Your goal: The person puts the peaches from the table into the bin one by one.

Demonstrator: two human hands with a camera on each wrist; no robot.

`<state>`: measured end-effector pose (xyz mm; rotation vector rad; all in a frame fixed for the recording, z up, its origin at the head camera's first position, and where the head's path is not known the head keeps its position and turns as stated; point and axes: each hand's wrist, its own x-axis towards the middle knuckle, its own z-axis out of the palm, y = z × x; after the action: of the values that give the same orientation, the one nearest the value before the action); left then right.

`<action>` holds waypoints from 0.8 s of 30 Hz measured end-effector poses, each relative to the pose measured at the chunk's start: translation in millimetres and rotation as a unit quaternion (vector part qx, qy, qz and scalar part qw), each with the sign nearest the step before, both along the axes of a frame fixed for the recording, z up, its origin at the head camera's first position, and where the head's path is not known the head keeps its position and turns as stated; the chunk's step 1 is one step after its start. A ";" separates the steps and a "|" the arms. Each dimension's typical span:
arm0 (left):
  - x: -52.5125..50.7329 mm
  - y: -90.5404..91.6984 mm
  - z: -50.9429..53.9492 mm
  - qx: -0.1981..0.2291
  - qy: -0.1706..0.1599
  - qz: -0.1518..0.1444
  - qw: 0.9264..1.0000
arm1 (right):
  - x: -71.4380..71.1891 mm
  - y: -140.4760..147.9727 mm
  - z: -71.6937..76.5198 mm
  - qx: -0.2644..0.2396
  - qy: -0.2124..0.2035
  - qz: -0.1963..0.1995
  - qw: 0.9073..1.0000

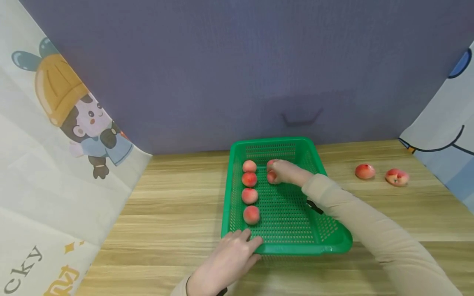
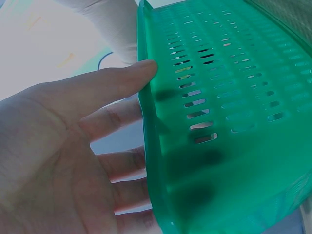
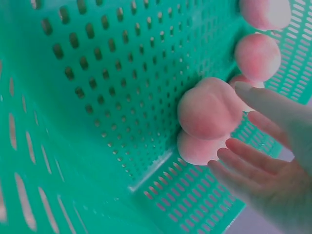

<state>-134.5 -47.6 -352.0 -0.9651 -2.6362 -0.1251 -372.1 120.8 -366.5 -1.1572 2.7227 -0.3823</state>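
A green perforated basket (image 1: 286, 248) stands on the table. My left hand (image 1: 231, 259) grips its near left rim; in the left wrist view the thumb (image 2: 124, 78) lies on one side of the wall and the fingers on the other. Inside the basket, several peaches (image 1: 249, 196) form a row along the left side. Two more peaches (image 1: 272, 177) lie one behind the other in the far middle, partly covered by my right hand (image 1: 286, 170). The right wrist view shows its fingers loosely extended beside these peaches (image 3: 207, 109), not wrapped round them.
To the right of the basket, two peaches (image 1: 365, 171) lie on the wooden table (image 1: 177, 213). A dark upright panel (image 1: 222, 74) closes off the back. Printed cloth sheets (image 1: 44, 172) hang at the left and right sides.
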 end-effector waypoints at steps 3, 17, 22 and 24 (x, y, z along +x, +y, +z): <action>0.3 -0.1 0.8 0.000 -0.005 0.000 1.000 | 2.1 0.2 6.0 0.011 -0.003 0.001 1.000; 1.4 -0.7 1.4 -0.001 -0.027 0.002 1.000 | 13.4 2.0 35.6 0.031 -0.041 -0.016 0.999; 2.0 -0.8 2.2 -0.001 -0.024 0.001 1.000 | 18.1 1.7 48.9 0.032 -0.013 0.005 0.999; 2.2 -0.8 2.8 -0.001 -0.019 -0.001 1.000 | 20.1 2.5 54.4 0.032 -0.004 0.012 0.999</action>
<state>-132.3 -48.4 -349.2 -0.9739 -2.6705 -0.1429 -352.0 123.3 -312.1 -1.1693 2.6906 -0.2920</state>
